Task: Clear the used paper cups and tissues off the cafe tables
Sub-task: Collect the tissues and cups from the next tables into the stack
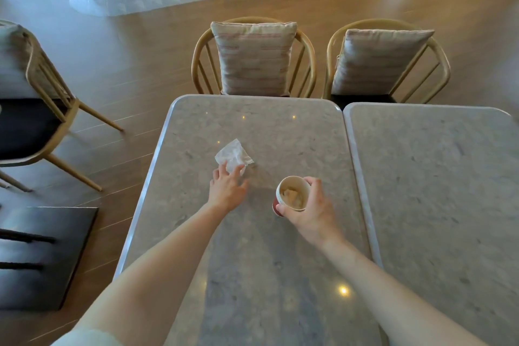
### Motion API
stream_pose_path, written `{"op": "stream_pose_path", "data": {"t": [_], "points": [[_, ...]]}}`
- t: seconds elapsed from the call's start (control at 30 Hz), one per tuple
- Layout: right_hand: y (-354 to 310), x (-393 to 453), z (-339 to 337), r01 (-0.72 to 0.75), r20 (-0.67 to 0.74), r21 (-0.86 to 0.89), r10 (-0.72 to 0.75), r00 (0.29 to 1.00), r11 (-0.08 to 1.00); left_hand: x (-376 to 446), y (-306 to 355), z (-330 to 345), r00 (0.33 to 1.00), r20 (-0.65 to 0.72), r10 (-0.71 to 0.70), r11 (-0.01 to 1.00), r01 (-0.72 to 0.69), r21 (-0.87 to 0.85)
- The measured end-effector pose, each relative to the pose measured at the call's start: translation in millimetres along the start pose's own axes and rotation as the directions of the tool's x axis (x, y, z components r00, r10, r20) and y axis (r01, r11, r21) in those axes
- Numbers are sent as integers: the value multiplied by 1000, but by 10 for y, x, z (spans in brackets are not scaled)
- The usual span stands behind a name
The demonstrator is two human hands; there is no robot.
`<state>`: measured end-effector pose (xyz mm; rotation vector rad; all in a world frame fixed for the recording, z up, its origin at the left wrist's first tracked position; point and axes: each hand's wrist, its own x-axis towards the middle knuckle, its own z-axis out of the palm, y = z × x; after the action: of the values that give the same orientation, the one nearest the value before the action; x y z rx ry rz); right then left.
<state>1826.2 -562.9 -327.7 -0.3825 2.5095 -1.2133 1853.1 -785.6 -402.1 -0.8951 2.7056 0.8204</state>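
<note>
Grey marble-look surface (280,132) with two cushioned chairs on the far side. Left hand (227,191) is spread open, fingertips just touching the near edge of a crumpled white tissue (233,155) lying mid-table. Right hand (309,212) grips a red paper cup (292,194) with something crumpled inside, just right of the tissue.

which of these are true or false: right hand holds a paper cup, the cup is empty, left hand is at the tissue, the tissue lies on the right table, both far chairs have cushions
1. The right hand holds a paper cup: true.
2. The cup is empty: false, something crumpled sits inside.
3. The left hand is at the tissue: true.
4. The tissue lies on the right table: false, it lies on the left table.
5. Both far chairs have cushions: true.
</note>
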Motion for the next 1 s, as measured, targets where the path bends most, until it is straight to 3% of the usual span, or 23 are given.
{"op": "stream_pose_path", "data": {"t": [0.17, 0.37, 0.47, 0.57, 0.63, 0.77, 0.9, 1.0], "points": [[99, 93, 7, -7, 20, 12, 7, 1000, 1000, 136, -3, 85, 998, 56, -7, 1000, 6, 16], [79, 83, 21, 3, 15, -3, -3, 1000, 1000, 60, 46, 78, 1000, 5, 26, 1000, -26, 8], [55, 19, 29, 23, 22, -15, -22, 999, 1000, -50, 86, 27, 996, -89, -10, 986, -5, -167], [29, -74, 8, 62, 16, -32, -61, 998, 998, -269, 186, -136, 978, -178, -106, 860, 1, -510], [0, -149, -20, 101, 18, -48, -100, 995, 994, -470, 287, -282, 960, -266, -90, 805, -87, -587], [-63, -317, -87, 153, 41, -74, -150, 988, 985, -953, 499, -536, 910, -387, 146, 757, -355, -548], [-183, -544, -132, 176, 29, -50, -175, 984, 983, -1353, 650, -710, 706, -379, 598, 714, -684, -148], [-277, -722, -163, 223, 20, -42, -222, 975, 974, -1573, 736, -758, 599, -282, 750, 645, -757, 107]]}}
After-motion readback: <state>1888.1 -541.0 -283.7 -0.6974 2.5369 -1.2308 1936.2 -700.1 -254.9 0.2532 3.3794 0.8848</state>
